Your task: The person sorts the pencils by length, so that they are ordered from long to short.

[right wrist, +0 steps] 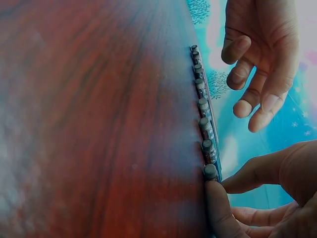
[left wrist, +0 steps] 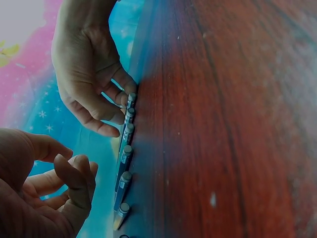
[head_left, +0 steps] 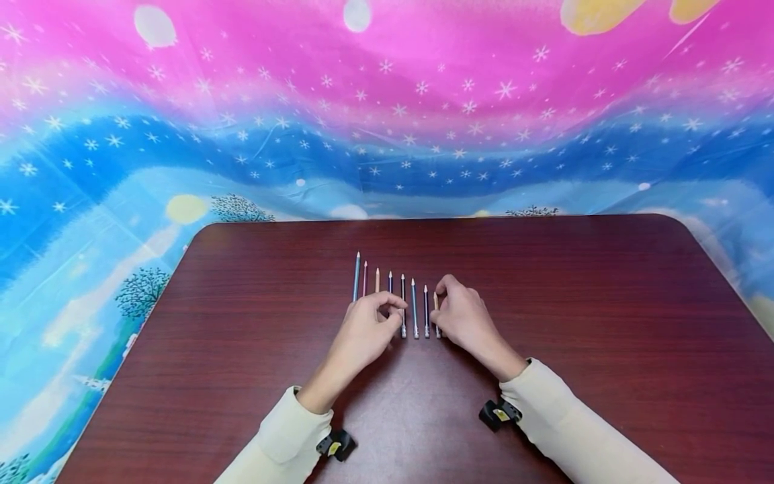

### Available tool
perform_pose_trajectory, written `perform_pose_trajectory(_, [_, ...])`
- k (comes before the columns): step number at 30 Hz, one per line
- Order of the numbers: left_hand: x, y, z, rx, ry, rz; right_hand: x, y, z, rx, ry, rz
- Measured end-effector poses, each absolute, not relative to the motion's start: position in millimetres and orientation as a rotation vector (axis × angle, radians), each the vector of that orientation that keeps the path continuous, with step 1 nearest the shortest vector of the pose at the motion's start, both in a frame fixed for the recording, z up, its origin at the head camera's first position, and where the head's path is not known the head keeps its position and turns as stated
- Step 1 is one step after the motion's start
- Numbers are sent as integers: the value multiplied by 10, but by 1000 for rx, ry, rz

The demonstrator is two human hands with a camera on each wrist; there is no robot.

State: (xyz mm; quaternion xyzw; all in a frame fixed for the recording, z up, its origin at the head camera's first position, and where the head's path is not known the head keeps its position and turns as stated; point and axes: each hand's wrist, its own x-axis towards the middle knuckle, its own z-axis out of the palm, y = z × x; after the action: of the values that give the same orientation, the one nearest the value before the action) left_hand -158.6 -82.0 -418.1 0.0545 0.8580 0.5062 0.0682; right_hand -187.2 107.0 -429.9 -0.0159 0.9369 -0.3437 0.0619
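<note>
Several sharpened pencils lie side by side, tips pointing away and eraser ends lined up toward me. The longest is a light blue pencil (head_left: 356,275) at the left, and lengths step down to a short tan pencil (head_left: 436,302) at the right. My right hand (head_left: 468,316) pinches that short pencil between thumb and finger; its eraser end (right wrist: 210,172) shows beside the thumb. Over the left part of the row hovers my left hand (head_left: 367,326), fingers loosely bent, nothing held. It hides the lower parts of some left pencils.
The pencils lie on a dark red-brown wooden table (head_left: 242,363). Behind it hangs a pink and blue cloth (head_left: 387,121) with snowflakes and trees. A small black camera (head_left: 500,414) sits at the right wrist, another black camera (head_left: 336,445) at the left.
</note>
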Motion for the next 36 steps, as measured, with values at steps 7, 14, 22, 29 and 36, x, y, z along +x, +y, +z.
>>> perform_pose_trajectory(7, [-1586,-824,-4187,162,2596,1510,-1865,1080,-4306,-50,2835,-1040])
perform_pose_trajectory(14, [-1588,-824,-4192,167,2592,1514,-1867,1081,-4309,-58,2838,-1047])
perform_pose_trajectory(22, [-1588,-825,-4184,170,2594,1530,-1869,1083,-4312,-59,2841,-1052])
perform_pose_trajectory(29, [-1587,-824,-4177,150,2579,1543,-1871,1085,-4316,-62,2846,-1053])
perform_pose_trajectory(36, [-1569,-864,-4151,141,2595,1546,-1850,1110,-4280,-77,2808,-1120])
